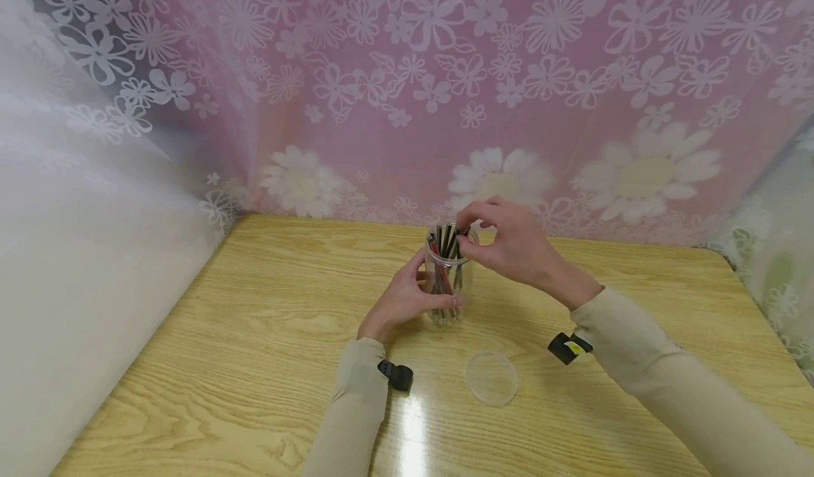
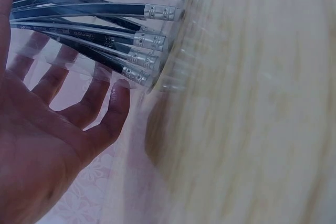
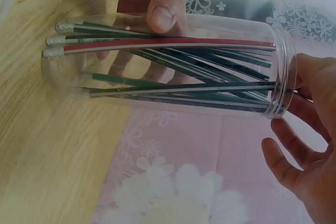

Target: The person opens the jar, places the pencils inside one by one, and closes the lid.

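Observation:
A clear plastic jar [image 1: 467,283] stands upright on the table with several pencils in it, mostly dark, their eraser ends at the bottom. One red pencil [image 3: 168,44] shows among the dark pencils [image 2: 94,11]. My left hand [image 1: 407,293] holds the jar from its left side, thumb across the front and fingers behind. At the jar's mouth is my right hand [image 1: 511,244], its thumb and index finger pinching the top of a dark pencil. The other right fingers touch or lie close by the rim [image 3: 286,72].
A round clear lid [image 1: 491,378] lies flat on the wood-grain table [image 1: 254,364], in front of the jar. Behind the table hangs a pink flowered curtain [image 1: 381,145]. Pale sheeting [image 1: 114,251] closes off the left side.

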Demonstrator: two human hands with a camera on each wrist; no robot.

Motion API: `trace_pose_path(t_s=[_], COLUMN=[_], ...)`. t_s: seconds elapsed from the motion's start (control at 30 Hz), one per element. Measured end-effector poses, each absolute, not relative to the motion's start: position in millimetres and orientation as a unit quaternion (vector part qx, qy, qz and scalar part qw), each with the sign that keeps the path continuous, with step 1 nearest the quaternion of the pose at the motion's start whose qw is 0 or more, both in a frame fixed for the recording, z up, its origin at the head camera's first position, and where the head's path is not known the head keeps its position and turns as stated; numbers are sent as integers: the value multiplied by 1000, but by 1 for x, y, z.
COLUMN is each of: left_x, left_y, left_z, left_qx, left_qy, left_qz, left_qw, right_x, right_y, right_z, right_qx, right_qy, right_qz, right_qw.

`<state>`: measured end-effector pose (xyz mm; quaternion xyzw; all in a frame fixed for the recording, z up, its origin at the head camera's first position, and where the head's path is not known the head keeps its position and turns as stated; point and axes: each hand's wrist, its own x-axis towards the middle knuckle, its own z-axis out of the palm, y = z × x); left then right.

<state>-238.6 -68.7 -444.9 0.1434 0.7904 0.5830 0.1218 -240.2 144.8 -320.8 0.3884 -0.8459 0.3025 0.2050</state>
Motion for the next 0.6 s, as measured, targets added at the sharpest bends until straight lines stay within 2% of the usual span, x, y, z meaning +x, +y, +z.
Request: trace_pose_path(t_s=[0.3, 0.6], left_x=[-238, -236], left_y=[-69, -69], left_z=[-443, -442], left_qx=[141, 139], left_qy=[795, 790], left_qz=[578, 583], left_qw=[120, 126], right_x=[-249, -247], right_y=[144, 147], right_z=[-304, -295], right_qx=[418, 425], right_qy=[-867, -875], right_qz=[241, 220], right_qw=[126, 77])
